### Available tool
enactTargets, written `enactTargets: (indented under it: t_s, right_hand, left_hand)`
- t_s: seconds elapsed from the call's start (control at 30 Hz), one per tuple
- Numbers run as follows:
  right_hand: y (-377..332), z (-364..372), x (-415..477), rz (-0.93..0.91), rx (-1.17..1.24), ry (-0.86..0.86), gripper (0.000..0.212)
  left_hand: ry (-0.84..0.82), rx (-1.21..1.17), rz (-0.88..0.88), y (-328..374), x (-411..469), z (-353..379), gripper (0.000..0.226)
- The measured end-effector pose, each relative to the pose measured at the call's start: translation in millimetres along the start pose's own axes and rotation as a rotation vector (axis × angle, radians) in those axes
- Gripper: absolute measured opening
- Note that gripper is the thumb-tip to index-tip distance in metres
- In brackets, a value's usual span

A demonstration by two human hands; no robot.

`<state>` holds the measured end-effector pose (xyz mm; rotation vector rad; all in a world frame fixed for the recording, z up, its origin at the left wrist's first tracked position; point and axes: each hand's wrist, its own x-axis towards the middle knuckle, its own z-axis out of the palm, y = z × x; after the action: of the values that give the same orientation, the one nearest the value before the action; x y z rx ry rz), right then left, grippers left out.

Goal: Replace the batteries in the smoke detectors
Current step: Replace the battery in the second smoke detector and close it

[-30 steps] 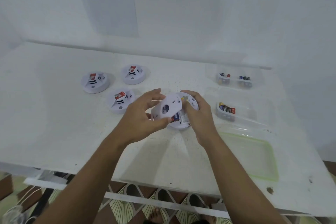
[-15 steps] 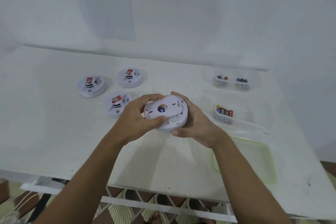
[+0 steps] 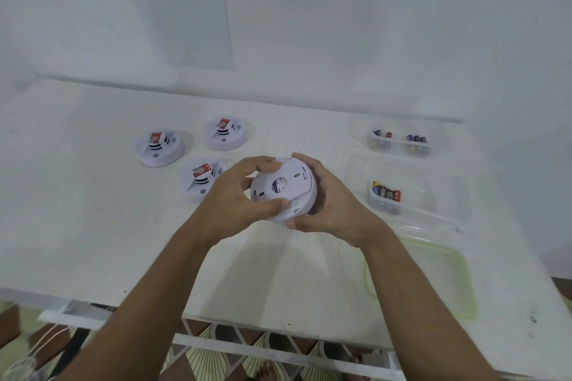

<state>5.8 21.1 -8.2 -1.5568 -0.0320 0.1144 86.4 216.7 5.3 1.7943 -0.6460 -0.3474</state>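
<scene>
A round white smoke detector (image 3: 286,187) is held above the table between both hands, its back plate with a round label turned up toward me. My left hand (image 3: 238,195) grips its left rim and back plate. My right hand (image 3: 334,198) cups its right side and underside. Three more white smoke detectors lie on the table to the left: one at far left (image 3: 159,147), one behind (image 3: 226,133) and one nearest my left hand (image 3: 201,178), each with a red tag on top.
A clear tub (image 3: 385,198) with several batteries sits right of my hands. A second clear tub (image 3: 399,142) holding batteries stands behind it. A green-rimmed lid (image 3: 421,275) lies at the near right. A white wall with a printed sheet (image 3: 179,6) rises behind the white table (image 3: 93,226).
The back plate, tilted open over the batteries a second ago, now sits flat on the detector. Both hands have lifted it slightly and turned it between them.
</scene>
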Motion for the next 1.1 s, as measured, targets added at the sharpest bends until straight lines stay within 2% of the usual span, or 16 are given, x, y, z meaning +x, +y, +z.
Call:
enactTargets:
  t_s: [0.17,0.3,0.4,0.57,0.9,1.1]
  right_hand:
    - [-3,-2,1,-0.037,-0.005,0.037,0.093]
    - [-3,-7,0,-0.056,0.003,0.043,0.090]
    - [-4,-10,1,-0.049,0.000,0.032,0.089]
    - [-7,-13,1,-0.034,-0.012,-0.024,0.091]
    - [-2,-14,2,-0.015,-0.035,-0.064,0.096]
    - [0,-18,2,-0.004,-0.009,-0.084,0.096]
  left_hand:
    - [-0.014,0.010,0.003,4,0,-3,0.053]
    - [-0.091,0.118,0.040,7,1,-7,0.057]
    - [-0.120,0.110,0.081,9,-2,-7,0.058]
    - [-0.135,0.101,0.096,8,-5,-4,0.062]
    - [-0.248,0.283,0.162,11,0,-14,0.064]
    - [-0.314,0.249,0.128,15,1,-14,0.063]
